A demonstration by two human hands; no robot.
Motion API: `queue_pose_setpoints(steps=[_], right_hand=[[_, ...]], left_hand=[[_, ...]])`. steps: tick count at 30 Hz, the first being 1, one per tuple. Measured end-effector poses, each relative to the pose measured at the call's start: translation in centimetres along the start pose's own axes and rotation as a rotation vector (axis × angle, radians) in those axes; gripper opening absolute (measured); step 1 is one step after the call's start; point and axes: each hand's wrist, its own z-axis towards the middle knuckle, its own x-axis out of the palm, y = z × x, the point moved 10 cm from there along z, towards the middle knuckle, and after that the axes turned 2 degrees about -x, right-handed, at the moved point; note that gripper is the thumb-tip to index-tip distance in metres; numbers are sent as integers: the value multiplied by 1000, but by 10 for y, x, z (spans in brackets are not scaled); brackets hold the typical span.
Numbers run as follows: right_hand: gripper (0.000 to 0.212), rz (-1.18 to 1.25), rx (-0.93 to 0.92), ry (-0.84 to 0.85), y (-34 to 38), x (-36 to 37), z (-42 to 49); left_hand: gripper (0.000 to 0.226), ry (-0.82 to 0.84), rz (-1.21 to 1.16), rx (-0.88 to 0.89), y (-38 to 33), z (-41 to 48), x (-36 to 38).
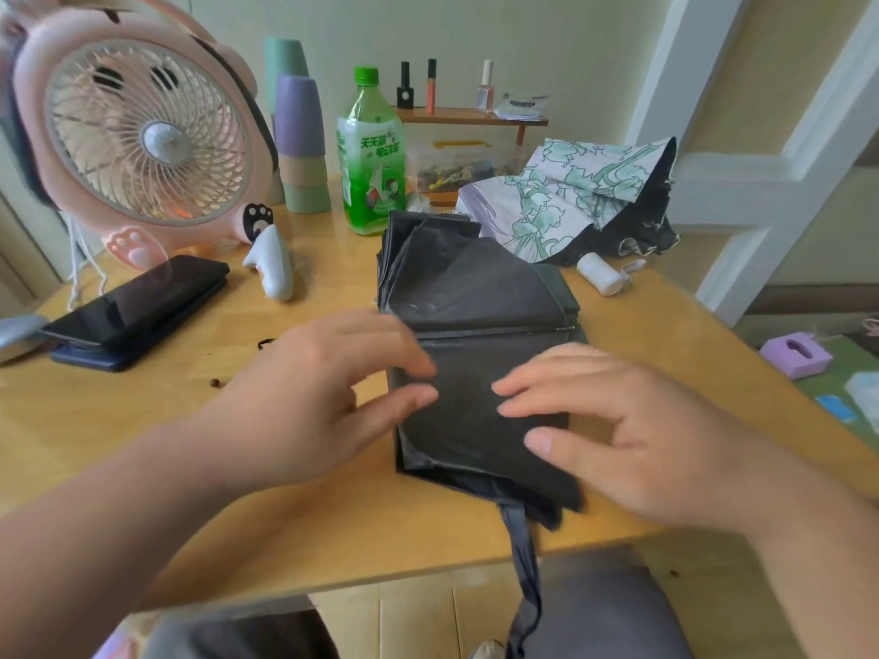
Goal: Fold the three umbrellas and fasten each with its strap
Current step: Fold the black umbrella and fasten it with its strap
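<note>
Wooden table (295,530) fills most of the view. Pink fan (142,130) with paw-shaped feet stands at the back left.

Black umbrella (475,297) lies mid-table, collapsed, with its fabric flattened in loose layers. One thin rib crosses it, and the near end reaches almost to the table's front edge. A dark strip of fabric (523,563) hangs from that end over the edge; can't tell if it's the strap.

Left hand (323,397) is at the umbrella's left side, grip apart, with straight fingers and the tips touching the fabric edge. It is slightly blurred. Right hand (632,435) rests on the fabric's near right part, grip also apart, with spread fingers lying flat and clamped on nothing.

Floral umbrella (571,192), white with green print and a black lining, sits crumpled and unfastened at the back right, just behind the black one. Its white handle (600,274) lies on the table pointing right.

Green bottle (371,159) stands behind the black umbrella, with stacked cups (299,135) to its left. Dark phone (138,302) lies at the left on another flat device. Small white gadget (271,268) lies near the fan's foot. Little shelf (471,116) at the back holds nail polish bottles.
</note>
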Motion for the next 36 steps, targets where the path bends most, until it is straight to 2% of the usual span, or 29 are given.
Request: queue_pose_setpoints(steps=[2, 4, 6, 9, 11, 13, 15, 17, 21, 25, 32, 36], right_hand=[[40, -86, -30, 130, 4, 24, 2], [42, -147, -21, 306, 2, 49, -9], [39, -114, 1, 414, 1, 56, -23], [30, 113, 57, 415, 7, 34, -34], [39, 230, 65, 216, 4, -1, -21], [31, 338, 72, -136, -16, -47, 9], [12, 478, 260, -433, -70, -76, 42], [10, 630, 454, -562, -117, -83, 74], [28, 757, 587, -622, -145, -60, 97], [34, 684, 506, -662, -142, -47, 87], [29, 773, 394, -755, -132, -57, 81], [33, 853, 354, -722, -118, -65, 77]], left_hand=[[37, 183, 102, 64, 0, -1, 28], [41, 324, 138, 95, 4, -20, 47], [40, 359, 73, 53, 11, -40, 44], [33, 310, 52, 104, 9, -52, 22], [35, 157, -40, -14, 19, -39, -1], [40, -89, -102, -310, 49, -14, -26], [30, -261, -120, -645, 88, 6, -34], [16, -307, -104, -786, 108, 30, -32], [10, -256, -141, -866, 115, 36, -6], [13, -207, -147, -835, 116, 28, 15], [16, -212, -138, -817, 114, 31, 17], [13, -260, -344, -765, 116, 25, 16]])
